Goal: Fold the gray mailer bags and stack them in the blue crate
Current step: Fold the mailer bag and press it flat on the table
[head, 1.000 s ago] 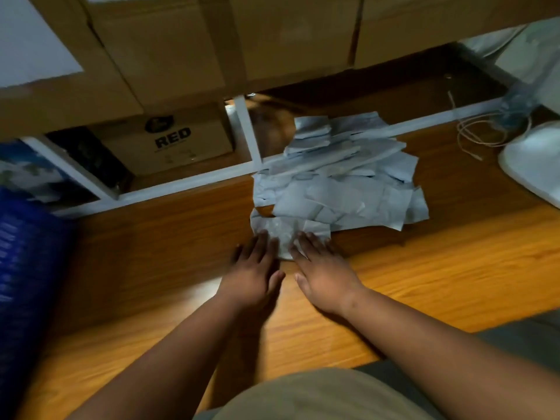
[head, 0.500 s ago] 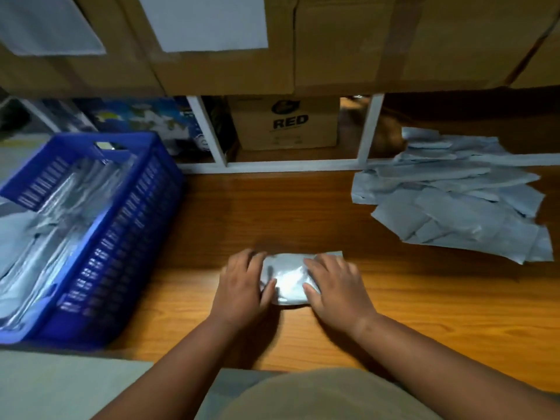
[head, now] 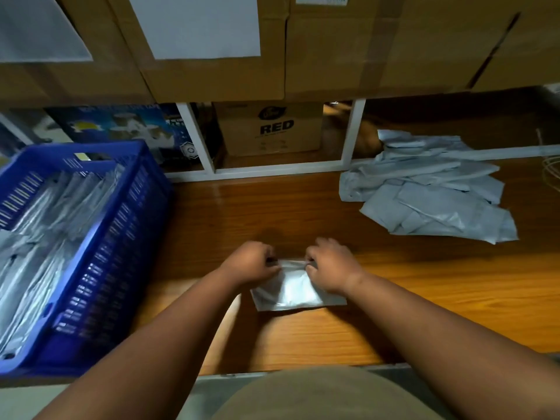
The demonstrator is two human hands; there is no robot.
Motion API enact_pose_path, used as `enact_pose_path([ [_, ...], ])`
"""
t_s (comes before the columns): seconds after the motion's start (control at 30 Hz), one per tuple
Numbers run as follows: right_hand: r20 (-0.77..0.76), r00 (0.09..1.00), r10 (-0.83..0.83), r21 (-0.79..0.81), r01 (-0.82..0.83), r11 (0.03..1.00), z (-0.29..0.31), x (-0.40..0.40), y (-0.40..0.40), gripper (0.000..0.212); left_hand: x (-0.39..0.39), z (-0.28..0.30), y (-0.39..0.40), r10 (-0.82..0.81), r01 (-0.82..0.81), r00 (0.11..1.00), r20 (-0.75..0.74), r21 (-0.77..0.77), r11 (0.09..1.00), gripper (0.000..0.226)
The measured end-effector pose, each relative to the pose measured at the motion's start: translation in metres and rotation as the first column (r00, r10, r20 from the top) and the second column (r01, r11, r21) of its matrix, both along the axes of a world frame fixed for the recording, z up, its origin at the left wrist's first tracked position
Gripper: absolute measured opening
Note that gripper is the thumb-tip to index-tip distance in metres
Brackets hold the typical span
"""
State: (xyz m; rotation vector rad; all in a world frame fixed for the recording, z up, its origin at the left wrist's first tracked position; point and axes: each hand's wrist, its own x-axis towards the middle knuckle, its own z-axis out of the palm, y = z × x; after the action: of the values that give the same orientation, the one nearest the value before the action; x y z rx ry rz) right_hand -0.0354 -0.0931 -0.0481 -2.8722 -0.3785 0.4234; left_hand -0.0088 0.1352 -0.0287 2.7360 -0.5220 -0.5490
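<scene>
One gray mailer bag (head: 291,294) lies on the wooden floor in front of me. My left hand (head: 253,262) pinches its far edge at the left corner, and my right hand (head: 328,263) pinches the same edge at the right corner, fingers curled. The near half of the bag lies flat between my wrists. A loose pile of gray mailer bags (head: 430,195) sits at the right, further away. At the left stands the blue crate (head: 100,256), holding several folded gray bags.
Large cardboard boxes (head: 272,47) fill the shelf ahead. Under it a white frame (head: 353,131) borders a carton marked RED (head: 269,128) and a blue printed box (head: 121,125). A coil of thin cord (head: 550,174) lies at the far right.
I pulled one bag off the pile toward me. My hands went from lying flat on it to pinching its far edge. The view swung left, bringing the blue crate in.
</scene>
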Motion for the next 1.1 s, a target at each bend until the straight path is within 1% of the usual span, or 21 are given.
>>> enact_pose_path([
  [0.1,-0.039,0.995,-0.087,0.101,0.09,0.991,0.007,0.003,-0.013,0.009,0.005,0.008,0.01,0.099,-0.116,0.985,-0.139,-0.119,0.986,0.032],
  [0.13,-0.043,0.993,-0.111,0.107,0.115,0.988,0.01,0.004,-0.018,0.009,0.007,0.009,0.014,0.132,-0.159,0.975,-0.181,-0.14,0.977,0.035],
  [0.2,-0.045,0.989,-0.144,0.083,0.147,0.986,0.012,0.005,-0.028,0.009,0.01,0.01,0.022,0.212,-0.26,0.946,-0.246,-0.18,0.949,0.034],
  [0.27,-0.043,0.987,-0.158,0.054,0.16,0.986,0.011,0.004,-0.034,0.007,0.009,0.006,0.026,0.273,-0.321,0.929,-0.249,-0.177,0.931,0.033],
  [0.33,-0.028,0.99,-0.14,0.032,0.141,0.989,0.009,0.001,-0.035,0.01,0.004,-0.002,0.027,0.277,-0.306,0.936,-0.217,-0.112,0.945,0.03],
  [0.43,-0.009,0.997,-0.074,0.017,0.075,0.997,0.0,-0.006,-0.031,0.016,-0.004,-0.014,0.024,0.203,-0.203,0.973,-0.113,0.011,0.979,0.026],
  [0.5,0.011,0.998,-0.054,0.029,0.053,0.998,-0.007,-0.011,-0.027,0.025,-0.008,-0.016,0.023,0.168,-0.164,0.986,-0.024,0.115,0.98,0.026],
  [0.57,0.085,0.996,-0.031,-0.027,0.033,0.999,-0.013,-0.016,-0.027,0.037,-0.015,-0.016,0.021,0.137,-0.156,0.986,0.093,0.24,0.958,0.019],
  [0.6,0.139,0.99,-0.019,-0.068,0.029,0.997,-0.016,-0.018,-0.028,0.042,-0.02,-0.018,0.019,0.117,-0.168,0.975,0.188,0.283,0.944,0.023],
  [0.67,0.239,0.971,-0.006,-0.093,0.029,0.995,-0.02,-0.025,-0.03,0.048,-0.031,-0.024,0.01,0.041,-0.16,0.928,0.37,0.296,0.942,0.033],
  [0.7,0.282,0.96,-0.002,-0.079,0.025,0.997,-0.022,-0.028,-0.03,0.049,-0.037,-0.027,0.002,0.004,-0.129,0.897,0.443,0.252,0.959,0.034],
  [0.77,0.324,0.946,0.017,-0.054,0.0,0.999,-0.027,-0.034,-0.031,0.05,-0.047,-0.036,-0.02,-0.074,0.003,0.852,0.519,0.137,0.991,0.033],
  [0.83,0.298,0.954,0.038,-0.032,-0.03,0.999,-0.034,-0.037,-0.031,0.055,-0.054,-0.048,-0.045,-0.128,0.127,0.841,0.525,0.039,0.991,0.038],
  [0.9,0.231,0.972,0.048,-0.009,-0.047,0.999,-0.042,-0.039,-0.031,0.062,-0.058,-0.064,-0.063,-0.165,0.181,0.863,0.478,0.014,0.983,0.05],
  [1.0,0.163,0.985,0.057,-0.04,-0.051,0.998,-0.054,-0.042,-0.031,0.067,-0.063,-0.083,-0.072,-0.187,0.188,0.897,0.4,0.035,0.981,0.061],
  [1.1,0.173,0.984,0.049,-0.084,-0.035,0.996,-0.062,-0.044,-0.032,0.068,-0.067,-0.088,-0.075,-0.168,0.17,0.906,0.389,0.029,0.985,0.065],
])
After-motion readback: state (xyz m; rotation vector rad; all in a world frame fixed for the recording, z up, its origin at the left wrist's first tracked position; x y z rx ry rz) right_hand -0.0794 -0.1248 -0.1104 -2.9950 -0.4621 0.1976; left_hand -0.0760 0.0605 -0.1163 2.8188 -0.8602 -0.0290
